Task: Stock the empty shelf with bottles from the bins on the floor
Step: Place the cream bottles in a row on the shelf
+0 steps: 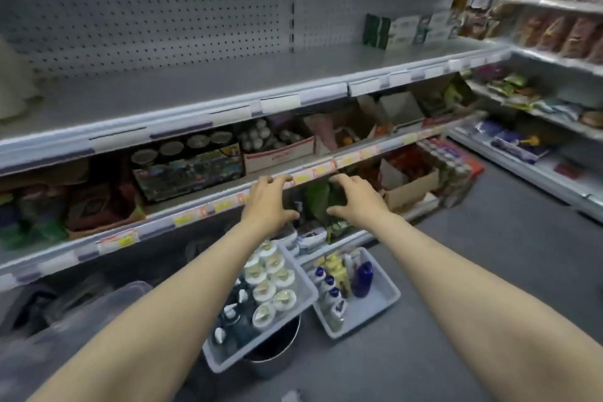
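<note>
Left hand (269,202) and right hand (355,199) stretched forward side by side, fingers loosely curved, grasping nothing, in front of a price-tag rail (195,214); below, left bin (225,362) of white-capped bottles (264,290) propped on a metal pot (277,352), right bin (375,307) of blue-capped bottles (329,284) on the floor (456,271); empty shelf (195,85) above.

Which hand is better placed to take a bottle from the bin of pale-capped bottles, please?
Probably the left: the left hand, empty, hangs nearly above that bin; the right hand sits nearer the smaller bin.
</note>
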Motion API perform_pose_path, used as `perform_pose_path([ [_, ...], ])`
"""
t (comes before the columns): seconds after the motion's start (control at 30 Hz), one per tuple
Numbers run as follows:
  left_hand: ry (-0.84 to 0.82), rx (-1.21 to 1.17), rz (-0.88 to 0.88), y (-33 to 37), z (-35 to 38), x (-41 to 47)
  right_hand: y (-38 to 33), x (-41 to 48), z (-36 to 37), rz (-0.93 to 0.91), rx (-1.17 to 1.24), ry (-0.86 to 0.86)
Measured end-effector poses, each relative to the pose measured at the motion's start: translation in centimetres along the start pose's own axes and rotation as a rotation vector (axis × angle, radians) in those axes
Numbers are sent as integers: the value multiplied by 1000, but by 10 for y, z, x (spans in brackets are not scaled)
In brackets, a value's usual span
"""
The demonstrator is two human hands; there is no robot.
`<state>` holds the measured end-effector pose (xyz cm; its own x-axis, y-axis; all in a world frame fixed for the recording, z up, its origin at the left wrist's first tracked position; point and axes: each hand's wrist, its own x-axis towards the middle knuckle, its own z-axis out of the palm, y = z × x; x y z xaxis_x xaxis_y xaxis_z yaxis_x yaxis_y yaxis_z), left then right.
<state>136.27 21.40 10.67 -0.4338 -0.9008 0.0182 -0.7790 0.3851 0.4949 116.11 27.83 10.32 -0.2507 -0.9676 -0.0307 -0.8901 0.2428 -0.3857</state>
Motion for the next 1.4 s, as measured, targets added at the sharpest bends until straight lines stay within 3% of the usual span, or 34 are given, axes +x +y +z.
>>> perform_pose_path([
  [0.3,-153,-63,-18,2,103,70,99,50,51,126,-38,-119],
  [0.57,-321,-102,-105,-22,209,141,186,108,130,265,80,-251],
  [0.77,-475,-222,-154,-47,326,125,257,89,235,371,147,-386],
  [0.93,-508,-279,-224,-74,436,99,321,68,329,456,173,-390],
  [1.23,-521,-358,-328,-161,635,89,428,60,530,469,168,-385],
  [1.4,-430,-464,-304,-207,727,93,473,71,633,456,166,-353],
])
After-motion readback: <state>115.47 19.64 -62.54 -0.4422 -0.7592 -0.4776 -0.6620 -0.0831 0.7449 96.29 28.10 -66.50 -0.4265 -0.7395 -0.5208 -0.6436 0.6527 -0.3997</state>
